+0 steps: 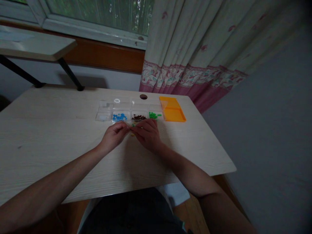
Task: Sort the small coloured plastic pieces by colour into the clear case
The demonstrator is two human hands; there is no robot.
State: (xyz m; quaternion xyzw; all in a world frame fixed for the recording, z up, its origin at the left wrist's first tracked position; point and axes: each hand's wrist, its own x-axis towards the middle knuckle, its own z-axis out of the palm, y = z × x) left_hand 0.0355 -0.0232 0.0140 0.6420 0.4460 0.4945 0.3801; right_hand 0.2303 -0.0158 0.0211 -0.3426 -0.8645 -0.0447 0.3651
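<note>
A pale wooden table (pixel 60 130) carries a clear plastic compartment box (pixel 107 105) at its far middle. A flat orange plastic tray (pixel 173 113) lies just beside the box's right end. Just near of the box, the left hand (pixel 113 136) and right hand (pixel 147 135) meet, fingertips pinched closed. The box's near row holds blue beads (pixel 120 116), brown beads (pixel 138 117) and green beads (pixel 153 115). A tiny yellow-green speck (pixel 133 125) shows between the fingertips, too small to identify.

A flat orange plastic tray (pixel 173 114) is lying on the pale wooden table (pixel 48 136), while a cream pink-hemmed curtain (pixel 195 48) is hanging beside the white-framed window (pixel 102 13).
</note>
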